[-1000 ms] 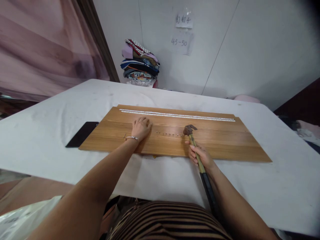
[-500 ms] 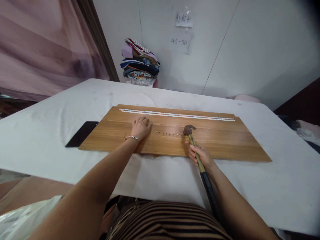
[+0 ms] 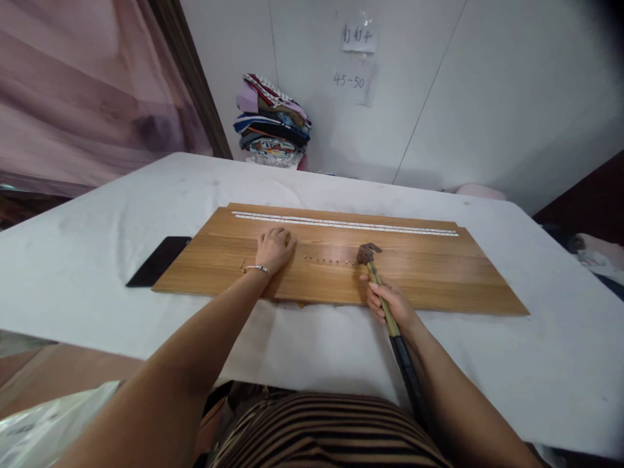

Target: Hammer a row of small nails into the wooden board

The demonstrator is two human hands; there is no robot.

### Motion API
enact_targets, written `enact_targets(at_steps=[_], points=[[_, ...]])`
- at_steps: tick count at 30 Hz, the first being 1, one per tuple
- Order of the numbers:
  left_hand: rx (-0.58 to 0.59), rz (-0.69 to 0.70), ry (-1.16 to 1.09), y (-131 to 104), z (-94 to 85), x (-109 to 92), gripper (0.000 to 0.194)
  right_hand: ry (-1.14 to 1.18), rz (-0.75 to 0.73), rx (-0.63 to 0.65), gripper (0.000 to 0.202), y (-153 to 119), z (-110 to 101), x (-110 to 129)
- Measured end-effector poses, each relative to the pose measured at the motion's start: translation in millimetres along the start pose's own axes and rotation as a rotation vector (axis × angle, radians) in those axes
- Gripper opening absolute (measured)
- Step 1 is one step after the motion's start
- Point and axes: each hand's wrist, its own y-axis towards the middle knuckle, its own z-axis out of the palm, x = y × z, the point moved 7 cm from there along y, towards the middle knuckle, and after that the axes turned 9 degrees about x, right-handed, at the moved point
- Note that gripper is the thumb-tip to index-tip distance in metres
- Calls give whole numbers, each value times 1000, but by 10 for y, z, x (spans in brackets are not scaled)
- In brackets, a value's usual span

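A wooden board [image 3: 439,273] lies across the white table. My left hand [image 3: 275,249] rests palm down on it, left of centre, fingers bent a little and holding nothing. My right hand [image 3: 392,302] is wrapped round the handle of a claw hammer [image 3: 364,253], whose rusty head is on or just above the board. Between my hands a row of small nails [image 3: 330,261] runs across the wood, its right end beside the hammer head. Two white measuring strips [image 3: 341,225] lie along the board's far side.
A black flat object [image 3: 158,263] sticks out by the board's left end on the white-covered table [image 3: 97,260]. Folded clothes [image 3: 273,123] are stacked behind the table's far edge. A pink curtain [image 3: 88,91] hangs at the left. Paper notes [image 3: 358,39] are on the wall.
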Motion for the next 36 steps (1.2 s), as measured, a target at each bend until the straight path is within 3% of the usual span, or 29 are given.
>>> enact_targets(at_steps=[36], points=[[7, -14, 16, -18, -21, -24, 35, 8, -16, 30, 45, 5, 1, 10]])
